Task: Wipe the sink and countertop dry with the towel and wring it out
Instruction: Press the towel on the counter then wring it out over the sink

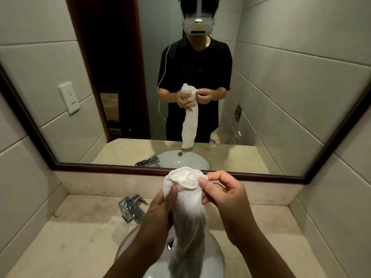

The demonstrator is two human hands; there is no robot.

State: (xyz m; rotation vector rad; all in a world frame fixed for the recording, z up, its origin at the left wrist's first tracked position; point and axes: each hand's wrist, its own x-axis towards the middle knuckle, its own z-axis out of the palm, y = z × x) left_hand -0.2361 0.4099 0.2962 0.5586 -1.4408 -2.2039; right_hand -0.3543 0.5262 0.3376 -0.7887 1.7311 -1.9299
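A white towel (188, 213), bunched into a long roll, hangs upright over the white sink (217, 257). My left hand (158, 209) grips the roll just below its top, thumb across the front. My right hand (224, 195) pinches the folded top edge of the towel between thumb and fingers. The towel's lower end dangles into the basin, near the drain. The beige stone countertop (76, 233) surrounds the sink.
A chrome faucet (132, 207) stands at the back left of the sink. A dark-framed mirror (140, 97) fills the wall ahead and reflects a person holding the towel. Tiled walls close in on both sides.
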